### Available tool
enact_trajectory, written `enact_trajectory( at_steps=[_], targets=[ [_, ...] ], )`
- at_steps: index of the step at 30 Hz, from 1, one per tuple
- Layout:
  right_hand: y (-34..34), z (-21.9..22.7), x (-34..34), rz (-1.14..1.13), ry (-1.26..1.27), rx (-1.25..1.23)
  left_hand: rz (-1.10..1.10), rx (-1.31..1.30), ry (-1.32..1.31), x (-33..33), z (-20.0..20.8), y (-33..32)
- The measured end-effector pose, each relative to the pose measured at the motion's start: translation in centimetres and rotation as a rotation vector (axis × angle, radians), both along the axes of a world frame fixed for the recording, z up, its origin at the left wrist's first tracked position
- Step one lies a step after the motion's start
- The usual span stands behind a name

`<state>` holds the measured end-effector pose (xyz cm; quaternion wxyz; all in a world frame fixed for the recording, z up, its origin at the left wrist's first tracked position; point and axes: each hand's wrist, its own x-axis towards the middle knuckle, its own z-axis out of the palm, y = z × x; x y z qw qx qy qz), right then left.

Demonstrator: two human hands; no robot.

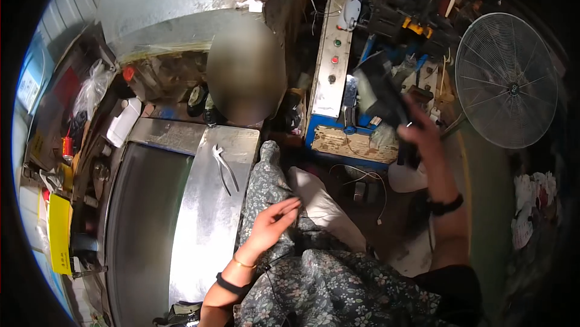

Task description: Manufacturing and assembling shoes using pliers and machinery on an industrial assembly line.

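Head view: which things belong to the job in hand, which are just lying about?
In hand: dark blurred object in right hand; left hand, apparently empty, near floral cloth.

Lying about: pliers on metal surface, white container, yellow box.

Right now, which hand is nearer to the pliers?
Left. The left hand is below and right of the pliers; the right hand is much farther off, to their right.

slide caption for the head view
Right hand holding blurred black object, left hand over dark floral cloth, silver metal pliers nearby.
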<state>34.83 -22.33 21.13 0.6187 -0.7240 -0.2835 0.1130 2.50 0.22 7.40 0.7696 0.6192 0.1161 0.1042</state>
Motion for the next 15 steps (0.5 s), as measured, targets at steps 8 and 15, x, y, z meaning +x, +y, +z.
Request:
enact_trajectory(
  at_steps=[8,15],
  targets=[
    [-4.1,1.4,22.0,-0.415,-0.698,-0.269,0.445,-0.093,0.338,-8.5,-4.7,1.0],
    [-2.2,5.4,23.1,-0.174,-0.488,-0.649,0.564,-0.232,0.286,-7.8,-4.8,-0.2]
  ],
)
